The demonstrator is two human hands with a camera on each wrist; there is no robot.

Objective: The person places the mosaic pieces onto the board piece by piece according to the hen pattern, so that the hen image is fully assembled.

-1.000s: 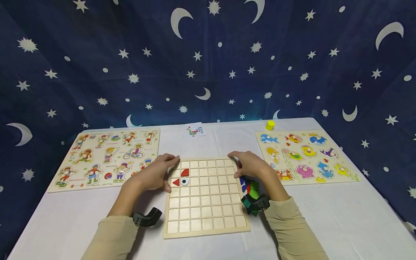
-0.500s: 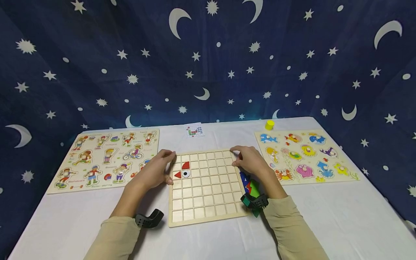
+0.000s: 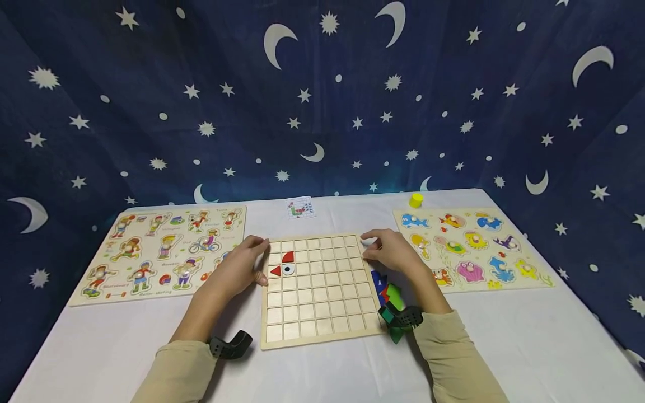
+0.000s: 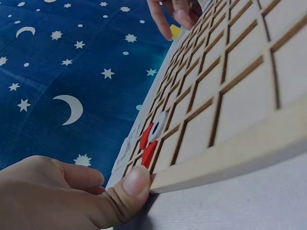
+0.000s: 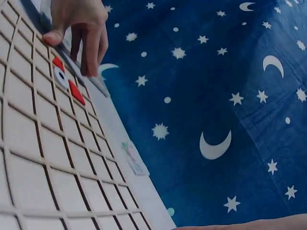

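A wooden grid board point(image 3: 322, 296) lies flat on the table in front of me. Near its far left corner sit a red quarter-circle piece point(image 3: 288, 257), a red triangle point(image 3: 275, 271) and a white eye piece point(image 3: 288, 269). My left hand point(image 3: 239, 266) rests along the board's left edge; its thumb point(image 4: 135, 182) touches the rim in the left wrist view. Just off the far right corner is my right hand point(image 3: 395, 252), fingers loosely bent, holding nothing. Blue, red and green pieces point(image 3: 395, 296) are heaped by the board's right edge, partly hidden under my right wrist.
A sports-figure puzzle board point(image 3: 161, 252) lies at the left, a sea-animal puzzle board point(image 3: 473, 246) at the right. Behind the grid board is a small picture card point(image 3: 300, 207). A yellow cylinder point(image 3: 416, 200) stands near the back edge of the white-covered table point(image 3: 322, 375).
The grid board has shifted away from me and turned slightly, its pieces moving with it. My right fingers have come off its edge, while the left hand stays against the board.
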